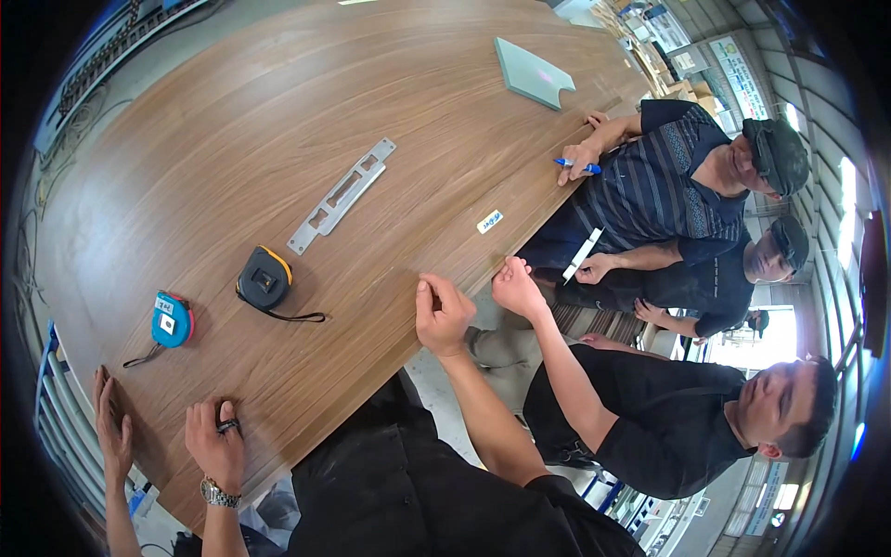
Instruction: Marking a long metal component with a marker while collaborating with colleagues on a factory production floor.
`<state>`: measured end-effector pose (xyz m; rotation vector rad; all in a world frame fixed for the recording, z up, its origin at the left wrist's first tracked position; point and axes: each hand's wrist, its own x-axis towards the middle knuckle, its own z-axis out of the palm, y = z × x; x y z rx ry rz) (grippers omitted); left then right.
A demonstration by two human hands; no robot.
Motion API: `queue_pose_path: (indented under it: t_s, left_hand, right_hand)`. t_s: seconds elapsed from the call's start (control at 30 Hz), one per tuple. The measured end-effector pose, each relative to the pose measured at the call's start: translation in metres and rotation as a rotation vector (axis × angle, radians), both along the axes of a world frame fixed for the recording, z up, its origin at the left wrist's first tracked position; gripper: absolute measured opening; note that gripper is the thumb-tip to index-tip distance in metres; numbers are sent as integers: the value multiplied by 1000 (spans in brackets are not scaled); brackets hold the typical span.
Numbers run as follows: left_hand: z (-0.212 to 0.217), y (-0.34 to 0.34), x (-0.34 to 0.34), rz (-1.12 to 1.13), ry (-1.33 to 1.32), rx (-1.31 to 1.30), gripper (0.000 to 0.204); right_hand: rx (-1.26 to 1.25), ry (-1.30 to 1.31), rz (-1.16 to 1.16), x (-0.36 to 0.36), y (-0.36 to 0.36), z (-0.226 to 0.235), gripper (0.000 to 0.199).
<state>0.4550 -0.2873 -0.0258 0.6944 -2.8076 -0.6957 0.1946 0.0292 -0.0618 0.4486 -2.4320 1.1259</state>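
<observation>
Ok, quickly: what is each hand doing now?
Left hand: open, flat on the table.
Right hand: curled at the table edge, grip cannot be told.

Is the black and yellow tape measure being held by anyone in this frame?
No. The black and yellow tape measure lies alone on the wooden table, apart from every hand, beside the blue tape measure.

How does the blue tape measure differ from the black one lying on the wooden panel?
The blue tape measure is smaller, bright blue and red, nearer the panel's left end. The black tape measure is bulkier, with a yellow-orange edge, lying closer to the metal plate. Both lie untouched on the wooden panel, each trailing a dark wrist strap.
</observation>
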Motion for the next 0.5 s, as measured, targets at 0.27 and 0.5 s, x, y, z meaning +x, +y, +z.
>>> queue_pose_path:
  t_s: [0.27, 0.5]
  left_hand:
    - [-2, 0, 1, 23, 6, 23, 13]
    - [-2, 1, 4, 23, 17, 15, 13]
  right_hand:
    - [12, 8, -12, 1, -2, 2, 7]
    - [4, -12, -40, 4, -2, 1, 4]
